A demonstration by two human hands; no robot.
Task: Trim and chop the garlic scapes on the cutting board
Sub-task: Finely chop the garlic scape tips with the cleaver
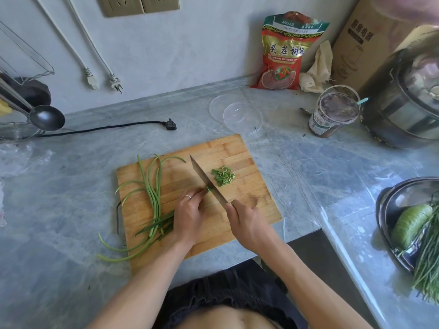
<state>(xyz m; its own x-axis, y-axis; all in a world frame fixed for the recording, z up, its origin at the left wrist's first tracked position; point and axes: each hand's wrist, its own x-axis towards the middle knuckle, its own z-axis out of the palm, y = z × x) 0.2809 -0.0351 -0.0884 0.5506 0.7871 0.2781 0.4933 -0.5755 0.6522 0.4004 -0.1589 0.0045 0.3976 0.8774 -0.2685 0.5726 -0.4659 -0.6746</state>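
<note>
The right hand grips the knife, its long steel blade angled across the middle of the wooden cutting board. The left hand curls its fingers down on a short bundle of scape ends right against the blade. Chopped pieces sit heaped just right of the blade, bare board beyond. Long, curving garlic scapes overhang the board's near-left edge onto the grey marbled counter.

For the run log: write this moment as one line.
step: chopping | left hand: holds scape bundle | right hand: grips knife | chopped pile: beyond blade on cutting board
</note>
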